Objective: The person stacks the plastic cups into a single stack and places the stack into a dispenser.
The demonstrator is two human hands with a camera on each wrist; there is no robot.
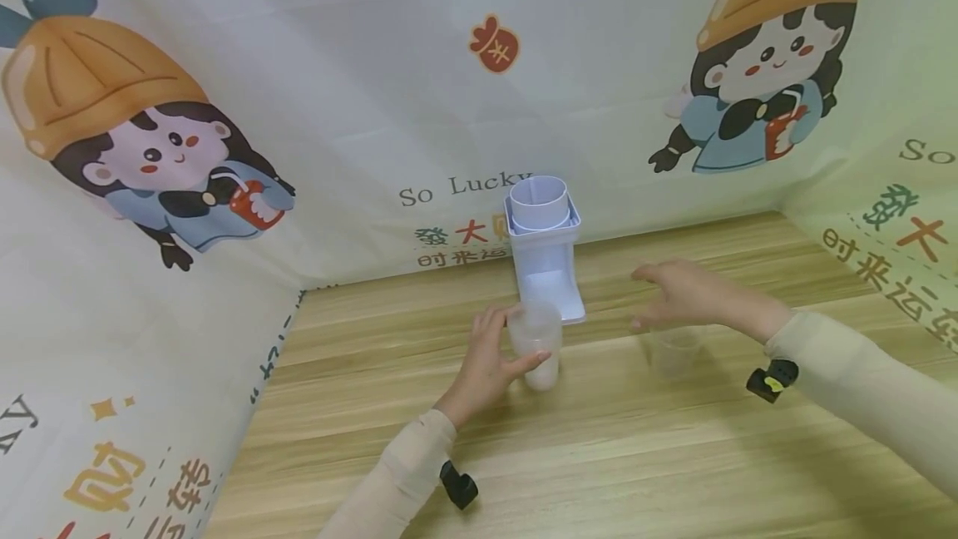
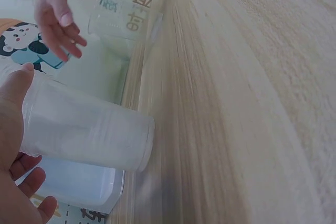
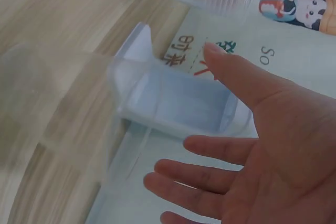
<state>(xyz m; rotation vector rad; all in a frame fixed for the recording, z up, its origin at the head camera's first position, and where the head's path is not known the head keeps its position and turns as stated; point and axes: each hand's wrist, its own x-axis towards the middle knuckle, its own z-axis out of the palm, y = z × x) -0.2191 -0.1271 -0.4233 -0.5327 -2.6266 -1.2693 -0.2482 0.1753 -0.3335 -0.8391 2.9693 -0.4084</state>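
A stack of translucent plastic cups stands upright on the wooden table, also seen in the left wrist view as frosted cups. My left hand holds it loosely near the rim, thumb on one side and fingers on the other. A single clear cup stands to the right, its see-through wall near the right wrist camera. Just above that cup hovers my right hand, fingers spread and apart from it. Behind the stack is a pale plastic stand with a round tube on top.
The wooden table meets a printed cloth backdrop at the back and sides. Close to that rear cloth stands the pale holder. A small black camera is on the right wrist, another black camera on the left.
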